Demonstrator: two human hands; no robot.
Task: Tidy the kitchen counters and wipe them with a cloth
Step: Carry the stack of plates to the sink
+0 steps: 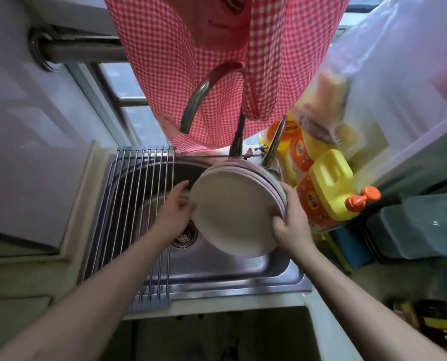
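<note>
A stack of pale plates [232, 209] is held tilted above the steel sink [225, 267]. My left hand [174, 212] grips the stack's left rim, fingers curled behind it. My right hand [291, 222] clasps the right rim, thumb across the front plate. The top plate's face is beige and bare. No wiping cloth is in my hands.
A roll-up wire rack [136, 217] covers the sink's left part. A red checked apron [217, 61] hangs over the tap [199, 100]. Yellow detergent jugs [329, 188] stand at the right, with a clear plastic bag [388, 74] above and a dark bin [414, 225] beside them. The drain strainer [184, 237] shows below the plates.
</note>
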